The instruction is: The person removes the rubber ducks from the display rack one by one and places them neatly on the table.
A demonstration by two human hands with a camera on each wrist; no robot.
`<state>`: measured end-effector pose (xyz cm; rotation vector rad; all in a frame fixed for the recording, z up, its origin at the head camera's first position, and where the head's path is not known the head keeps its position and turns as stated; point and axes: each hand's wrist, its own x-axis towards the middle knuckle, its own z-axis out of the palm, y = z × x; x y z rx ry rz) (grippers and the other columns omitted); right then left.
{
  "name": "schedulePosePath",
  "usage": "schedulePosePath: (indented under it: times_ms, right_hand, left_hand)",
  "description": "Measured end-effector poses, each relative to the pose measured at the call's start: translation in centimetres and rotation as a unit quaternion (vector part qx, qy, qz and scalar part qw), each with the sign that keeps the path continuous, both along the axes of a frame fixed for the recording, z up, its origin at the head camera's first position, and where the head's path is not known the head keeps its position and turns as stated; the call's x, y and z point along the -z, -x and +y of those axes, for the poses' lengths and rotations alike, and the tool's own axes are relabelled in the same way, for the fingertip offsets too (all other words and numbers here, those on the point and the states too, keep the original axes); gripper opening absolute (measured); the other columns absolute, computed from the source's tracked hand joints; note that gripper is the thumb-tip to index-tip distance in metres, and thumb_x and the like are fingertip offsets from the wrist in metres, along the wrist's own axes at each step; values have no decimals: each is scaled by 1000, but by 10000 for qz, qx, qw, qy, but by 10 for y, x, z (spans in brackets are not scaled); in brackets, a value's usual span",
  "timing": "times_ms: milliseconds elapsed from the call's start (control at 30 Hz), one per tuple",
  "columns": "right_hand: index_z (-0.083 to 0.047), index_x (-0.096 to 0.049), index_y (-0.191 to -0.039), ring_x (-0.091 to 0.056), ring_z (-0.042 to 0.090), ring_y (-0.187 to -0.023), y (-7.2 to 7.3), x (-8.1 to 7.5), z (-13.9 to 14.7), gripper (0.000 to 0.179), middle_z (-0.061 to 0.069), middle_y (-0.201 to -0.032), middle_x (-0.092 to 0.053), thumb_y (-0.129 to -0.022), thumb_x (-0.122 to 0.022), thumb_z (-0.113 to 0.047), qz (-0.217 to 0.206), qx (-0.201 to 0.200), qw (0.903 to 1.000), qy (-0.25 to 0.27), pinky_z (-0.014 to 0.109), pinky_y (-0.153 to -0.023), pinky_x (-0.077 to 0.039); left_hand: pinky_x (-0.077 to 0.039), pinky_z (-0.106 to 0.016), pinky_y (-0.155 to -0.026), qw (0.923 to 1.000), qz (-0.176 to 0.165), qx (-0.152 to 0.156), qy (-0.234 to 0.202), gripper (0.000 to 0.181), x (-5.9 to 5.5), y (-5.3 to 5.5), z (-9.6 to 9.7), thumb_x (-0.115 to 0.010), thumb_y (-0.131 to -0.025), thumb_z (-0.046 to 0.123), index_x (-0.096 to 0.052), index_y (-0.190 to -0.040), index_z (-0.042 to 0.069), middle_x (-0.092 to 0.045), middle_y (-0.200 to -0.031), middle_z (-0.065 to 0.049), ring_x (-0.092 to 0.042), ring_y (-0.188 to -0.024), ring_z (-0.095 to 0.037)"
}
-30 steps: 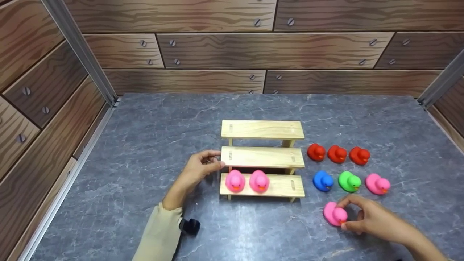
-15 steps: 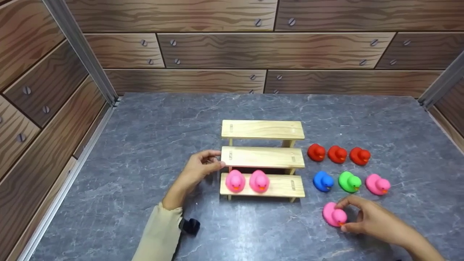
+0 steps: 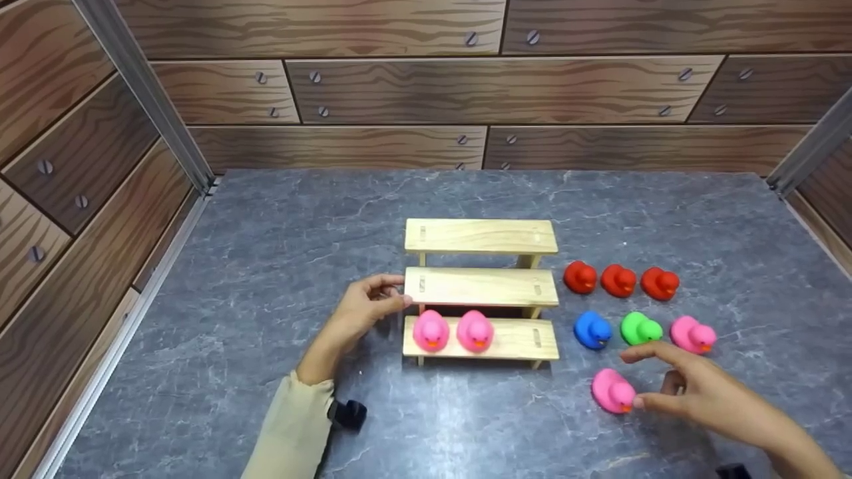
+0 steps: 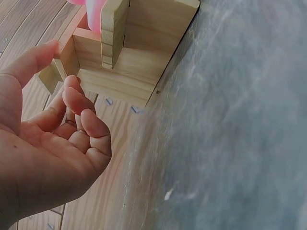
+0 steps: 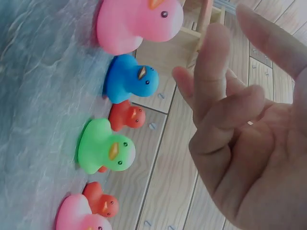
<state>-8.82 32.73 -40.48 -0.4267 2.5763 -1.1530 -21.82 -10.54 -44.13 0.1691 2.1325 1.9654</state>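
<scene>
Releasing 1 pink duck (image 3: 610, 390), right fingers (image 3: 659, 352) spreading

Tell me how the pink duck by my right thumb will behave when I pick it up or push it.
The pink duck is probably light, since it looks like a molded toy. Its smooth, rounded sides may feel slightly slippery. Sitting upright and squat on the table, it would likely slide rather than roll.
</scene>
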Motion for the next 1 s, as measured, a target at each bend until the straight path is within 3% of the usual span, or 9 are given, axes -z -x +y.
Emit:
schedulePosePath:
  times_ms: [200, 300, 433, 567, 633, 733, 833, 1000]
  right_hand:
    - [-1, -52, -130, -47, 5, -56, 1, -5, -13, 53, 17, -124, -56, -85, -72, -23, -217, 205, 9995, 49, 24, -50, -44]
    - [-1, -51, -129, -45, 2, -54, 0, -3, -22, 51, 1, -122, -59, -86, -71, -20, -123, 224, 9994, 255, 24, -48, -43]
    - [-1, -52, -128, -43, -1, -50, -2, 0, -36, 48, -22, -107, -59, -85, -72, -14, 220, 81, 9982, 560, 23, -43, -40]
    - [-2, -55, -125, -40, -3, -49, -1, 2, -54, 46, -24, -107, -59, -84, -72, -12, 450, 121, 9955, 822, 22, -40, -39]
    - [-2, -56, -124, -40, -3, -49, 0, 2, -65, 45, -20, -107, -60, -84, -73, -11, 572, 182, 9941, 901, 22, -40, -39]
    - [-3, -56, -124, -38, -3, -48, 3, 1, -81, 45, -1, -108, -63, -83, -74, -13, 689, 194, 9932, 916, 21, -40, -37]
    - [-5, -55, -126, -34, -3, -48, 6, -2, -94, 48, 16, -112, -62, -83, -74, -19, 484, 190, 9950, 853, 21, -41, -36]
    - [-6, -55, -126, -31, -1, -47, 11, -6, -110, 51, 19, -117, -60, -83, -75, -25, 185, 262, 9972, 681, 20, -43, -35]
  left_hand:
    - [-39, -19, -57, 10000, -36, 3, 56, 45, 1, 1, 0, -71, -79, 4, -59, -120, -8, -57, -81, 2, -49, -70, -9]
    - [-38, -19, -56, 10000, -35, -8, 34, 44, 1, 1, 1, -71, -79, 4, -59, -119, -8, -57, -81, 2, -49, -68, -8]
    - [-37, -20, -54, 10000, -67, -24, 49, 44, 2, 2, 1, -70, -80, 5, -59, -120, -8, -56, -80, 3, -47, -65, -7]
    - [-37, -20, -54, 9999, -66, -66, 43, 44, 2, 2, 0, -71, -79, 5, -59, -120, -8, -57, -80, 2, -47, -65, -8]
    - [-37, -20, -54, 10000, -61, -61, 38, 44, 1, 2, 0, -71, -79, 5, -59, -120, -8, -57, -81, 2, -48, -66, -8]
    - [-39, -20, -55, 9999, -82, -66, 35, 44, 1, 1, 0, -71, -79, 5, -59, -120, -7, -57, -83, 1, -49, -68, -8]
    - [-39, -20, -56, 9999, -103, -102, 31, 43, 0, 1, 0, -72, -79, 5, -60, -119, -6, -56, -86, 0, -50, -70, -9]
    - [-39, -21, -55, 9999, -96, -93, 41, 43, 0, 1, 0, -72, -79, 6, -60, -118, -6, -55, -88, 0, -48, -71, -9]
